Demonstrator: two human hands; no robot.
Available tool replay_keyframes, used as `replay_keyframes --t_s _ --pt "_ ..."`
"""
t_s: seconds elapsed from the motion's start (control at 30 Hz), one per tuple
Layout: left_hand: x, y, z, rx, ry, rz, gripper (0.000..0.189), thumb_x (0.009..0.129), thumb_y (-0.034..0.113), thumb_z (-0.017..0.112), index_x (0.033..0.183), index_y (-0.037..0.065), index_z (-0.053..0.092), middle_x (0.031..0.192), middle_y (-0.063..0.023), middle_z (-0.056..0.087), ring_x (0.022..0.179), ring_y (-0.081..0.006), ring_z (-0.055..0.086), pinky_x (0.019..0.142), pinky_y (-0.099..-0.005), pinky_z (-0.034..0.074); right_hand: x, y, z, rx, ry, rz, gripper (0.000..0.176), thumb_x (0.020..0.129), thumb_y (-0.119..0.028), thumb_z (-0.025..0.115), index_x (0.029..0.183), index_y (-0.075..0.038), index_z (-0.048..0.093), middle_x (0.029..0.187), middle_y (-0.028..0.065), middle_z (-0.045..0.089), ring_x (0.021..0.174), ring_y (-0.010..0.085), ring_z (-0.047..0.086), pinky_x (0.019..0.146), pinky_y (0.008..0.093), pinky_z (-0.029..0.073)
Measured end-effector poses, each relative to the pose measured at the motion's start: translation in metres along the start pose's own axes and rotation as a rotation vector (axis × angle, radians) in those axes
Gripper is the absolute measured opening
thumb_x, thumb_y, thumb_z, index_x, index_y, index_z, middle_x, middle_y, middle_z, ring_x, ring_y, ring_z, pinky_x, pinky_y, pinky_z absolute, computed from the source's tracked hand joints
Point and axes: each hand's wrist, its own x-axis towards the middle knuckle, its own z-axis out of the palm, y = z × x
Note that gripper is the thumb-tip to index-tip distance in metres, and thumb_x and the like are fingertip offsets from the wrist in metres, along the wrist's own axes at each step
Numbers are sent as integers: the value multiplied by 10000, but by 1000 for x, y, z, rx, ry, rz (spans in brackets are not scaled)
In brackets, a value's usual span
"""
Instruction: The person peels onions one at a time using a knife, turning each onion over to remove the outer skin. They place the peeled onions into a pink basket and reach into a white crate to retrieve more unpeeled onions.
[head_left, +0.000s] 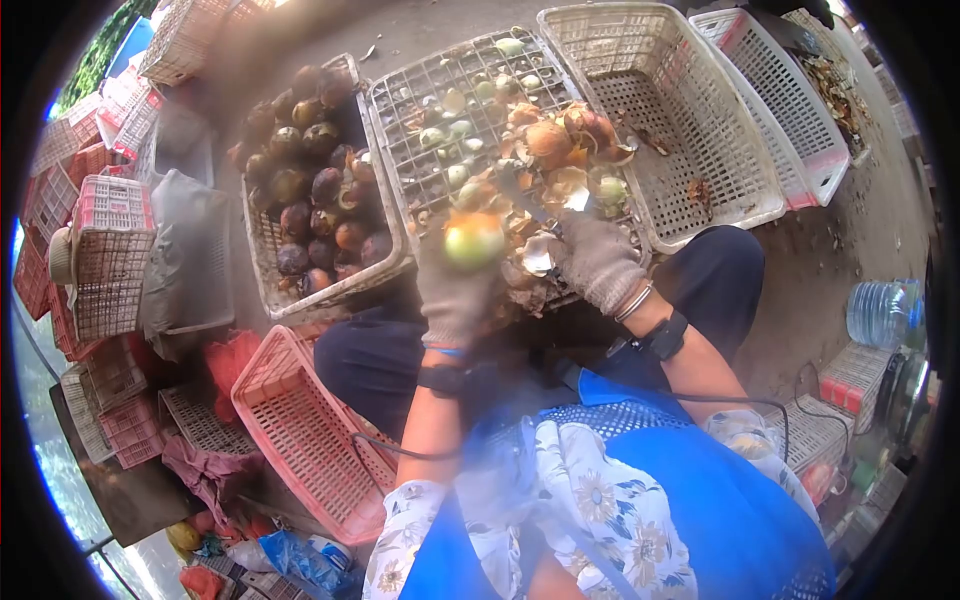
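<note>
My left hand (455, 290), in a grey-brown knit glove, grips a partly peeled onion (474, 242), pale green with an orange-brown patch. My right hand (600, 265), gloved the same way, is closed around a knife (520, 193) whose blurred blade points up and left, apart from that onion. Both hands are over a white grid-topped crate (400, 130). On the grid lie brown-skinned onions (548, 140), loose peels (565, 187) and several small pale green onion pieces (432, 137). The knife handle is hidden in the glove.
Left of the grid, a white crate (262, 270) holds many dark red onions (327, 185). On the right stands a white crate (740, 195) with a few skins. A pink crate (262, 385) lies by my left leg. Stacked crates (115, 250) line the far left; a water bottle (880, 312) is at right.
</note>
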Motion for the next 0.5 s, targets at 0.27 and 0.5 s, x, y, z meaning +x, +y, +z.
replay_keyframes --t_s 0.27,0.5 --pt "3 -9 -1 772 -48 517 1055 618 223 895 1478 85 300 1281 -220 534 1134 -422 549 947 -472 472 19 -13 25 798 41 8 412 795 -172 719 1163 -14 624 985 180 683 913 300 662 831 373 526" --pt "7 -35 -5 733 16 646 1092 586 216 908 1479 92 290 1220 -200 554 1096 -405 568 923 -462 488 71 0 -9 597 167 293 341 804 -157 699 1109 -14 644 1042 210 682 945 319 673 848 387 533"
